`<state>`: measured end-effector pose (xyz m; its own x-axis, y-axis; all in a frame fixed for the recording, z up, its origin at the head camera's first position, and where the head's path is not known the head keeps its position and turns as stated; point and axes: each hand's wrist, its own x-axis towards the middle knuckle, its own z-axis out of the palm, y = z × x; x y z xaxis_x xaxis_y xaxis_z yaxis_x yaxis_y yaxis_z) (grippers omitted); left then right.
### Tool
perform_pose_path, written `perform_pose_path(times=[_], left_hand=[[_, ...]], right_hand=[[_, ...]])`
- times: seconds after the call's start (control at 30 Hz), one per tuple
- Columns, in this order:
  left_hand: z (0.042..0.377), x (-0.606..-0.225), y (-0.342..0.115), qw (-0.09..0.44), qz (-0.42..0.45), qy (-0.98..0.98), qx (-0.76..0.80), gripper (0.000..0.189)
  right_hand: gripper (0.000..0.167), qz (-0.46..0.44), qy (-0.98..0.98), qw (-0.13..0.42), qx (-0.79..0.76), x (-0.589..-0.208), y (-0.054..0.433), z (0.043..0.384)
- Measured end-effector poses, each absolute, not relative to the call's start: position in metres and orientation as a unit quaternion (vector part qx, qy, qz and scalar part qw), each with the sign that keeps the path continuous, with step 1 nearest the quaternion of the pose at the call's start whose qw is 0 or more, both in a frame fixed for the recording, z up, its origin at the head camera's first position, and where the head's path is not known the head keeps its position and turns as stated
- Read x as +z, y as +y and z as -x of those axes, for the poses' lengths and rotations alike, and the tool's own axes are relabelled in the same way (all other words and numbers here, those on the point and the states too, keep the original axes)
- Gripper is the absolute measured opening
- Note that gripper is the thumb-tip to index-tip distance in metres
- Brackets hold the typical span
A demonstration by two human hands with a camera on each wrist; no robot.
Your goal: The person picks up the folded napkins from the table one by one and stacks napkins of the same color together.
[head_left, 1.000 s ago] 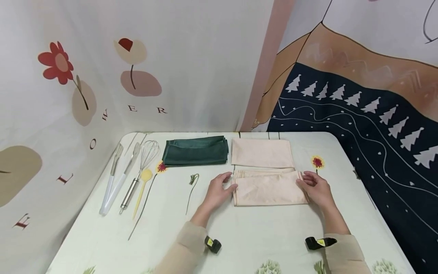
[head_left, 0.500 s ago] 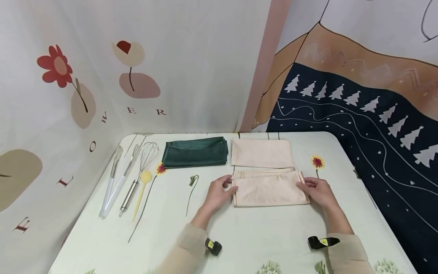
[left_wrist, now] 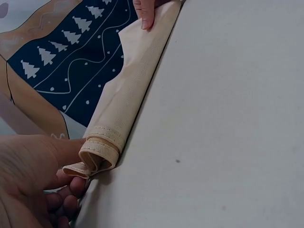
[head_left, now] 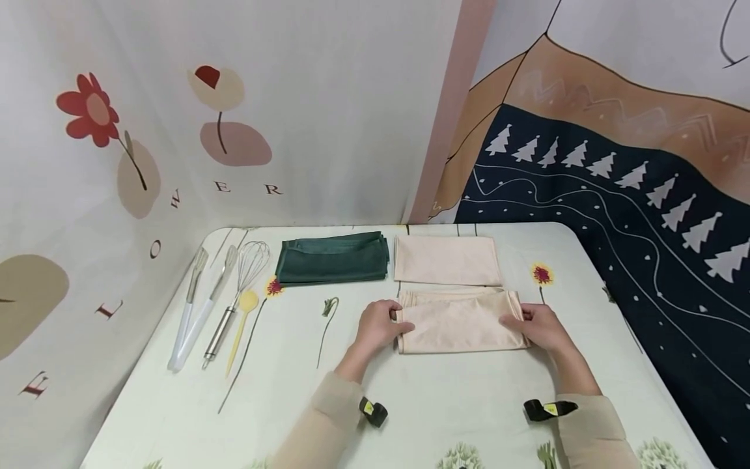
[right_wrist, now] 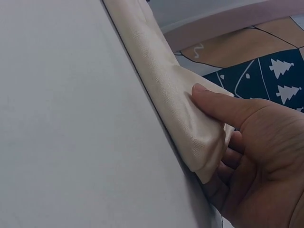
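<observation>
1. Pinching the left end of the near pink cloth [head_left: 459,329], your left hand [head_left: 377,326] has its thumb on top.
2. Your right hand [head_left: 543,327] pinches the right end, thumb likewise on top.
3. Folded, this cloth lies on the table [head_left: 457,397] before you, just nearer than the far pink cloth [head_left: 446,260].
4. Left of the latter sits a folded green cloth [head_left: 334,260].

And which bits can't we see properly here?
Head view: inside the held pink cloth, hidden by its top layer.
Head view: sleeves, partly cut off by the bottom edge.
Left wrist view: most of the right hand, cut off by the top edge.
Right wrist view: the cloth's far end, cut off by the top edge.
</observation>
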<state>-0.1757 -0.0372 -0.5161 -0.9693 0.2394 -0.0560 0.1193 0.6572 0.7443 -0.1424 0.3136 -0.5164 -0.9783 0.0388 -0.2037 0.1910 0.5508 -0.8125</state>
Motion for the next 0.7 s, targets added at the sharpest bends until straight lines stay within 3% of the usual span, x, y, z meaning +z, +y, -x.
perform_pose_path(times=[0.2,0.4,0.53,0.7], left_hand=[[0.183,-0.516,-0.035,0.061,-0.1,0.898,0.423,0.015],[0.2,-0.518,-0.031,-0.017,-0.092,0.881,0.464,0.012],[0.206,-0.523,-0.03,-0.033,-0.082,0.896,0.436,0.02],[0.199,-0.521,-0.031,-0.004,-0.054,0.93,0.363,0.052]], right_hand=[[0.043,-0.062,0.873,0.086,-0.476,-0.514,0.311,0.144],[0.05,-0.058,0.871,0.092,-0.479,-0.511,0.309,0.148],[0.049,-0.063,0.875,0.094,-0.47,-0.511,0.308,0.148],[0.049,-0.072,0.876,0.099,-0.466,-0.514,0.31,0.145]])
